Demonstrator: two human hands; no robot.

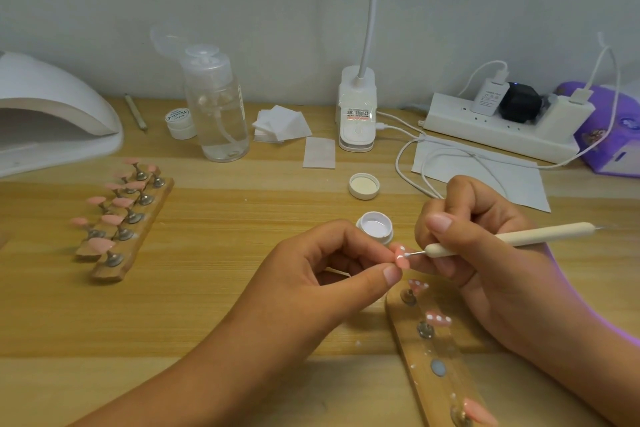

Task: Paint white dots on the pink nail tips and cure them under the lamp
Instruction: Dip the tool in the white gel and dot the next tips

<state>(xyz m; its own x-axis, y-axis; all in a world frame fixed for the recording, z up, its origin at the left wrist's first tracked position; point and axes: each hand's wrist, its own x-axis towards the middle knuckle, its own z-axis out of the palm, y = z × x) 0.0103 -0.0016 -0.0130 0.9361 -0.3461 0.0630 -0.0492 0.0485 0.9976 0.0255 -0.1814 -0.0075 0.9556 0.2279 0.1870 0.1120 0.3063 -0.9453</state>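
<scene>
Fingers (pixel 377 277) of the left hand (pixel 322 274) pinch a pink nail tip (pixel 401 258) between thumb and forefinger, just above the desk (pixel 242 288). The right hand (pixel 491 263) curls its fingers round a cream dotting tool (pixel 512 238), held like a pen. The tool's metal point touches the held tip, which already bears white dots.

Just beyond the hands stands a small open jar (pixel 375 227) with white inside. Its lid (pixel 364 186) lies upturned a little farther off. Under the right hand a near wooden holder (pixel 433 350) runs toward the near edge. It carries two dotted tips (pixel 438 318) and, at its near end, a further pink tip (pixel 479 411).

To the left lies a second wooden holder (pixel 138 232), crowded with pink tips on metal stands. At the far left sits the white curing lamp (pixel 52 107). A clear pump bottle (pixel 216 107), white wipes (pixel 282 123) and a power strip (pixel 498 130) line the far side of the desk.
</scene>
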